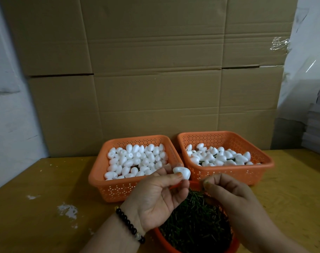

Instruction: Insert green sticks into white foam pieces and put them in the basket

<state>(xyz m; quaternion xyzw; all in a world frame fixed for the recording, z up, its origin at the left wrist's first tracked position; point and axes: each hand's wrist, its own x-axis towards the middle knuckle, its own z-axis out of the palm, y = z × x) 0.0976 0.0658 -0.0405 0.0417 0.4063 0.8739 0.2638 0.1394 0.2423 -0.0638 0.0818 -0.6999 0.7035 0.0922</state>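
A yellow wooden table [46, 189] is seen bearing two orange perforated plastic baskets side by side: the left basket [108, 187] is filled with plain white egg-shaped foam pieces [135, 159], the right basket [228, 175] with foam pieces already fitted with green sticks [217, 157]. Nearer, a round orange bowl [175, 248] of loose thin green sticks [193, 221] is set. Above it, one white foam piece [182, 172] is pinched between thumb and fingertips of the left hand [155, 196]. The right hand [234, 201] is held just beside it, thumb and forefinger pressed together; whether a stick is pinched there cannot be told.
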